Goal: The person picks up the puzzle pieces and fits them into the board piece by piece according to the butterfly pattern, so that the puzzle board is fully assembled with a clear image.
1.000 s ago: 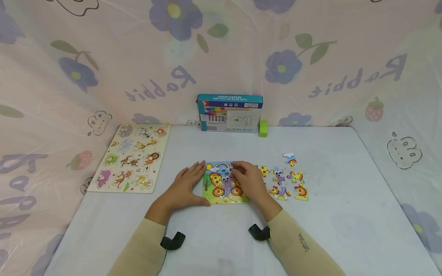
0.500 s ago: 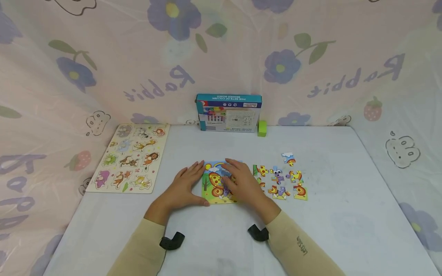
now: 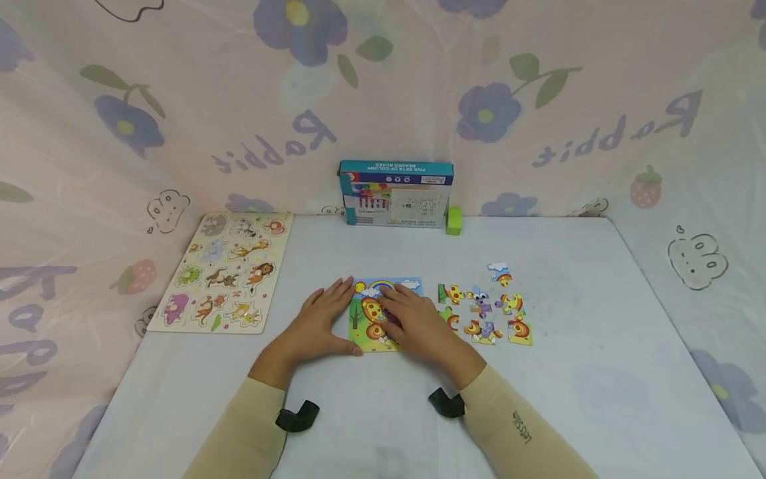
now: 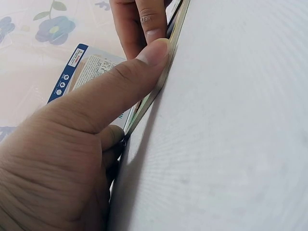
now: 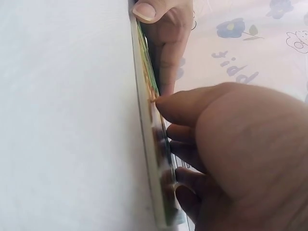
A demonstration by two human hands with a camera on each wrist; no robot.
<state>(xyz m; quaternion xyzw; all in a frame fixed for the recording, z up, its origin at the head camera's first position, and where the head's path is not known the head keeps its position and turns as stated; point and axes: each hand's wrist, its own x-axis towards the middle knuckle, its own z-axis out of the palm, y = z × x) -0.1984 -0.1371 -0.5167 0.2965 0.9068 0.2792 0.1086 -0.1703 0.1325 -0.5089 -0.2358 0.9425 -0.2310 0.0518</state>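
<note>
Board (image 3: 371,311) lay between your hands, near square, no clear long axis | left hand (image 3: 320,324): thumb and fingers spread, touched its left side | right hand (image 3: 421,323): thumb apart from fingers, rested on its right half | pieces (image 3: 483,332) lay rightward, right hand nearer

Right hand (image 3: 423,324) slides in from the upper right edge onto the middle of the butterfly puzzle board (image 3: 366,313)
A second ago its index finger and thumb are bent together at that edge; now the fingers (image 3: 399,303) stretch over the picture, with the thumb (image 3: 391,331) lower down; the butterfly's face, visible earlier, is hidden beneath them; the white cloud (image 3: 411,284) at the board's upper right corner is uncovered; the left-hand loose jigsaw pieces, upper (image 3: 451,294) and lower (image 3: 449,318), emerge from behind the hand.
</note>
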